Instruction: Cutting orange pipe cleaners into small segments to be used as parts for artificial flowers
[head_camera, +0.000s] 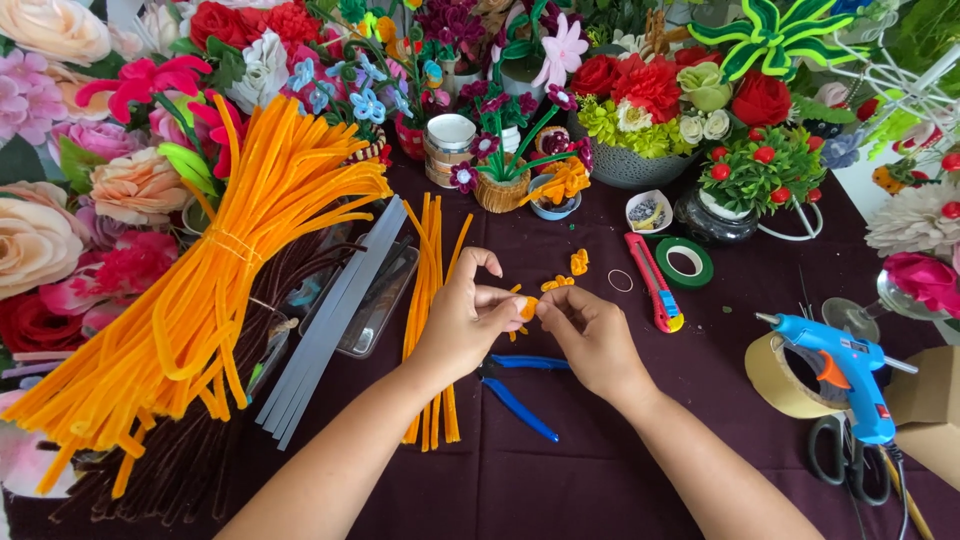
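— Pinching a small orange pipe-cleaner piece (527, 308) between the fingertips, the left hand (468, 318) and the right hand (590, 338) are meeting over a dark purple tablecloth (560, 470); both sets of fingers are closing on that one bit, held just above the cloth.

— How far along is the work looking?

— Early, judging by the table. Two small curled orange shapes (570, 272) are lying finished just beyond the hands, while a loose row of orange stems (430, 300) and a big tied bundle of orange stems (200, 290) are waiting uncut.

— What is crowding the hands?

— Blue-handled pliers (520, 385) are lying directly beneath the wrists. A red utility knife (655, 285) and a roll of green tape (685, 262) are sitting to the right, a blue glue gun (840, 372) is standing over a tape roll farther out, with scissors (845, 455) beside it. Clear glue sticks (330, 325) are lying left of the loose stems, and artificial flower arrangements (650, 100) are walling in the far edge.
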